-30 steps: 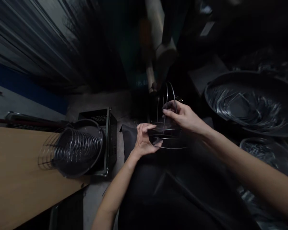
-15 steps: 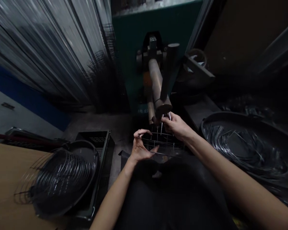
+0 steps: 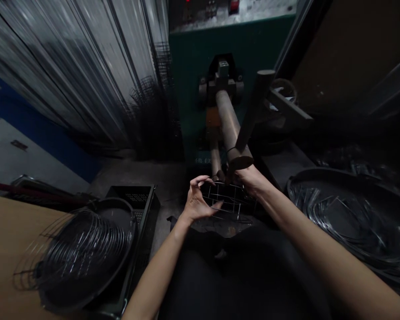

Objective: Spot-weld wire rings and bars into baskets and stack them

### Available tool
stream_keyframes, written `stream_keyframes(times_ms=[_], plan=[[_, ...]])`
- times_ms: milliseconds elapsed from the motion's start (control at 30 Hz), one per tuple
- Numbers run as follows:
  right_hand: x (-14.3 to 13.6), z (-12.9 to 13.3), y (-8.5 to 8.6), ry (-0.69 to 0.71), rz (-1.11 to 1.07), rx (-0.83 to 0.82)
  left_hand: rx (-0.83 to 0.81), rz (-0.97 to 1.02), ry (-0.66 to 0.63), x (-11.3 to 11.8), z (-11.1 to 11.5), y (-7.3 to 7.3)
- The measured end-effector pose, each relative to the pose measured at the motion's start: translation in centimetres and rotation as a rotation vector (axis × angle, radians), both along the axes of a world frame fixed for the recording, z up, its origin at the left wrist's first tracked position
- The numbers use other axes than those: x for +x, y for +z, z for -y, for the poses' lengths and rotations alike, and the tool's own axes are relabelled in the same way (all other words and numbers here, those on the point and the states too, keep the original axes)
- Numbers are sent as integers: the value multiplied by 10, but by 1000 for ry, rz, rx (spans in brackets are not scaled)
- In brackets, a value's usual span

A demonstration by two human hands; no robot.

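Note:
A round wire frame (image 3: 234, 205) with crossing thin wires sits below the tip of the machine's arm. My left hand (image 3: 200, 202) is curved around its left side, thumb below and fingers above, gripping its edge. Behind the end of the thick metal arm (image 3: 231, 129), my right hand (image 3: 248, 178) is at the frame's far right side. Its fingers are mostly hidden by the arm, so what they hold does not show. A thinner lower rod (image 3: 216, 158) ends just above the frame, close to my left fingertips.
The green machine (image 3: 190, 71) stands ahead. At left, a round pan (image 3: 118, 209) with stacked wire rings (image 3: 93, 240) rests on a dark crate (image 3: 150, 200). At right lies a wide pan (image 3: 340, 175) of loose wire pieces (image 3: 310, 209). A bar (image 3: 258, 106) sticks up from the arm.
The view has shifted, so the machine sits lower and further right. The wire frame has turned or tilted between my hands. My right fingers have gone from plain sight to behind the arm's end.

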State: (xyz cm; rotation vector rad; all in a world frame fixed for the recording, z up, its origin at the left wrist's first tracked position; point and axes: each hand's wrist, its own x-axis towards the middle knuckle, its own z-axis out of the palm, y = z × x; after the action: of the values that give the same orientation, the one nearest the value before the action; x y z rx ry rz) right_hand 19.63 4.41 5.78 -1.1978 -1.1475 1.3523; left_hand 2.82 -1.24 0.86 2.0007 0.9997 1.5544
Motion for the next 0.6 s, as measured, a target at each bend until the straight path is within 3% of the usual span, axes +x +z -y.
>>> stream_keyframes(times_ms=[400, 600], plan=[[-5, -2, 4, -49, -42, -64, 32, -23, -11, -2, -4, 8], [-2, 4, 20, -255, -184, -137, 40, -66, 10, -6, -4, 6]])
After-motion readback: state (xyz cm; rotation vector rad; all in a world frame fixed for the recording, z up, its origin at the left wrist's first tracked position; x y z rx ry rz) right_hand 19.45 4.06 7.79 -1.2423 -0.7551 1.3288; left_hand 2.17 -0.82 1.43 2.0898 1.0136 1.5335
